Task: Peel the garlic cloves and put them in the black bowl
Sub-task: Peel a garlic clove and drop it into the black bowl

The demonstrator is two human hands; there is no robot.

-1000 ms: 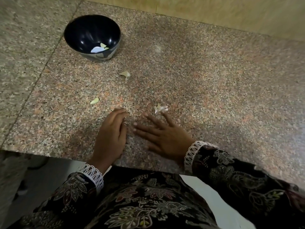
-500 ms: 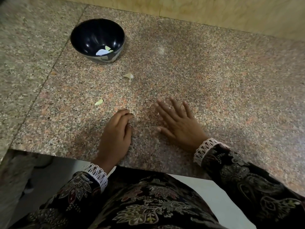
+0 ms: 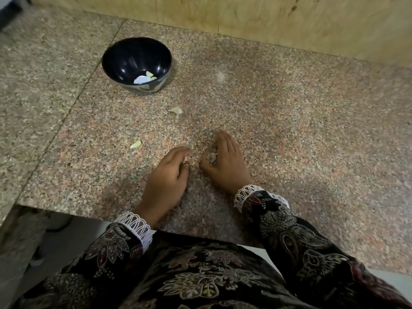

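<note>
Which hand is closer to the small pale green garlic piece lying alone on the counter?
Left. The left hand lies just right of the pale green garlic piece and slightly nearer the person; the right hand is farther right, beyond the left hand.

Your right hand (image 3: 227,162) lay cupped over a small heap of pale scraps (image 3: 213,156), so you could not tell skins from cloves there. Your left hand (image 3: 166,178) hid its own fingertips and whatever sat beneath them. The pieces inside the black bowl (image 3: 116,63) were too small to name. The counter (image 3: 301,121) ran off the left and right edges
</note>
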